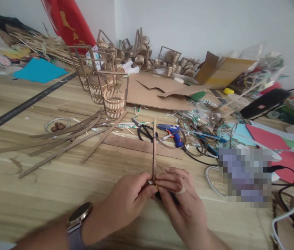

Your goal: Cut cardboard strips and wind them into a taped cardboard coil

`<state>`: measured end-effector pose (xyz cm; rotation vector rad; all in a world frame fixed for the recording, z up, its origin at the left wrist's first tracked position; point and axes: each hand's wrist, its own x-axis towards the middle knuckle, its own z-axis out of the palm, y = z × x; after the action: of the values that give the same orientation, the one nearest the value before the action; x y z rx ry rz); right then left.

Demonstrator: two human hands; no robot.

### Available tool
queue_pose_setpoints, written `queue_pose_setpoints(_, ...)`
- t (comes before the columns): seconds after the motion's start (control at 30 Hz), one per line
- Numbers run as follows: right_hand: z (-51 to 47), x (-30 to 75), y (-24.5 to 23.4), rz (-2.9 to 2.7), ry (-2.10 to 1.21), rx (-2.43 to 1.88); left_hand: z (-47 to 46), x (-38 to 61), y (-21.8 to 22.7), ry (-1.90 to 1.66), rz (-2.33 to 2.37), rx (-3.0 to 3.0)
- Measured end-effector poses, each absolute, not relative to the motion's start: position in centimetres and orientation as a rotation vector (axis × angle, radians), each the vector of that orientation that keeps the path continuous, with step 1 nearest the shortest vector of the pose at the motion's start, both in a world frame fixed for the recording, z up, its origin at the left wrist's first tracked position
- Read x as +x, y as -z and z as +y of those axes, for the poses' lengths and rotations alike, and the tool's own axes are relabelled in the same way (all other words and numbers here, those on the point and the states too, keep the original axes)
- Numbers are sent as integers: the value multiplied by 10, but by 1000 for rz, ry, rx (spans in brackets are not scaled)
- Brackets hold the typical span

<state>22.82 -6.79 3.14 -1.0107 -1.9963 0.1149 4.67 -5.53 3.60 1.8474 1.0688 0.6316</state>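
Just in front of me, a narrow brown strip (154, 149) points away over the table. Its near end is pinched between the thumb and fingers of my left hand (133, 194), which has a watch (80, 213) at the wrist. Closed against the same end is my right hand (182, 199), with a pale band round one finger. A black object (171, 197) shows partly under the right fingers, with a bit of yellow near the fingertips; its kind is hidden. Past the hands lie a flat brown board (126, 144), black-handled scissors (145, 132) and a blue glue gun (171, 133).
Loose brown strips (69, 144) spread over the left of the table, near a ring with brown balls (58, 126). Small slatted baskets (114, 104) with tall handles stand behind. Cardboard (152, 93) lies farther back. Cables, coiled strips (201, 139) and coloured paper (269, 139) crowd the right.
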Motion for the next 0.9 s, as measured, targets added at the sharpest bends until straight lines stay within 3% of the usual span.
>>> queue_pose_setpoints(0.9, -69, 227, -31, -1979, -97, -1043, -54, 47, -38, -616, 1103, 1819)
